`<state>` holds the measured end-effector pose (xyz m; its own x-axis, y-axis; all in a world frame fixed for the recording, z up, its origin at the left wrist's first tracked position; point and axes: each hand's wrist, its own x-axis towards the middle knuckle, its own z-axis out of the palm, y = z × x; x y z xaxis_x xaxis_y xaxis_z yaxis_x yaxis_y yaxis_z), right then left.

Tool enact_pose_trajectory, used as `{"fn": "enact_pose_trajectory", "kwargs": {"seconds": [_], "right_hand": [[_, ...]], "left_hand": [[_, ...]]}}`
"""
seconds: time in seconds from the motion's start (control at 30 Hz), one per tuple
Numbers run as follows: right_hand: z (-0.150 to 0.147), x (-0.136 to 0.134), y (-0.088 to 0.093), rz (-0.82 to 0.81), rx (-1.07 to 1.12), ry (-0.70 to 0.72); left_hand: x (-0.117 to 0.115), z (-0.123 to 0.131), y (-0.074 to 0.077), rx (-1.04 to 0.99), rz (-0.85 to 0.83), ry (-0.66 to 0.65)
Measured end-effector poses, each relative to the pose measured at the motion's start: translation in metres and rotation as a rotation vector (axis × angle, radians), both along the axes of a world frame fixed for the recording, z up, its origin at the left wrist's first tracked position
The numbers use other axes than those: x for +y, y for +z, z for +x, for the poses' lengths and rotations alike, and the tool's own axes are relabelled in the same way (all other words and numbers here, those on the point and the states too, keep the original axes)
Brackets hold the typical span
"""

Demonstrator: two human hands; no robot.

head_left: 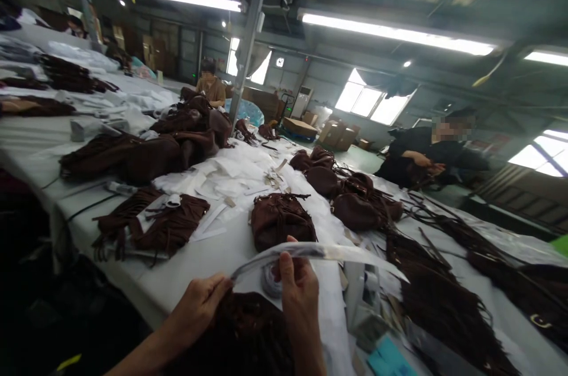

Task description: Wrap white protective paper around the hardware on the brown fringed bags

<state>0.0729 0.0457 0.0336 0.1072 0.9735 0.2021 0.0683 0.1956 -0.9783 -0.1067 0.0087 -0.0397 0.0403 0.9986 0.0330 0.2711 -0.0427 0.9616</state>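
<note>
My left hand (203,300) pinches one end of a long, whitish, translucent strip (350,253). Farther along, the same strip runs between the thumb and fingers of my right hand (300,290), and its loose end trails off to the right. Whether it is plastic or paper I cannot tell. A greyish coil (270,282) shows just left of my right hand. Below both hands sits a dark brown bag (252,329), partly hidden by my arms. Just beyond the strip stands another brown fringed bag (281,222) on the white-covered table (177,287).
Brown bags are heaped at the left (151,154) and right (355,198), with a fringed bag (153,219) nearer left. White paper scraps (222,169) litter the middle. Long straps (439,216) lie at right. One co-worker (412,154) stands across the table, another (210,89) farther back.
</note>
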Motion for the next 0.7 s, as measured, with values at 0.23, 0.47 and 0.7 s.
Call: {"fn": "enact_pose_trajectory", "kwargs": {"seconds": [0.23,0.47,0.7], "right_hand": [[-0.030,0.029,-0.024,0.032,-0.286,0.169],[-0.048,0.022,-0.054,0.051,-0.449,0.352],[-0.048,0.016,-0.055,0.075,-0.576,0.405]], "left_hand": [[0.010,-0.006,-0.019,-0.161,-0.131,-0.146],[0.019,-0.014,-0.041,-0.317,-0.205,-0.083],[0.021,-0.016,-0.041,-0.333,-0.150,-0.079]]}}
